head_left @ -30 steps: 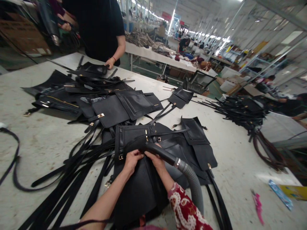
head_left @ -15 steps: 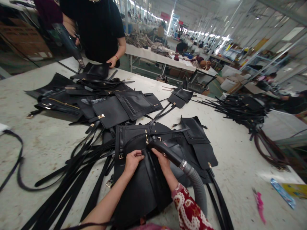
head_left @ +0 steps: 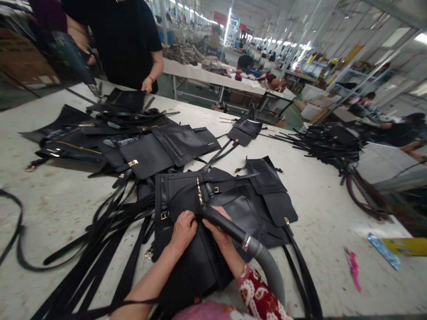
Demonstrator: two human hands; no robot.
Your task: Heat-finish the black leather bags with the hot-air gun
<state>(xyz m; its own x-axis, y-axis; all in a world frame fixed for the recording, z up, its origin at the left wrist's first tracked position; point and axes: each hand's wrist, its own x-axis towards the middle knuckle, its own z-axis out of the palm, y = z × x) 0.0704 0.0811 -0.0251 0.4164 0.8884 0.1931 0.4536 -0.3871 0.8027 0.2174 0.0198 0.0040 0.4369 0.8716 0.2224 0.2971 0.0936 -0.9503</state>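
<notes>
A black leather bag piece lies in front of me, with a gold zipper near its upper middle. My left hand has its fingers curled together on the leather just below the zipper. My right hand is wrapped round a black nozzle, whose tip points at the leather beside my left fingertips. From the nozzle a grey ribbed hose curves down past my red patterned sleeve. What my left fingertips pinch is hidden.
Black bag pieces and long straps cover the left side. More pieces lie right. Pink snips and a blue packet sit far right. A person stands across the table.
My left fingers have curled in closer beside the nozzle tip. My right hand now wraps round the nozzle, which has turned slightly. The whole view has shifted a little.
</notes>
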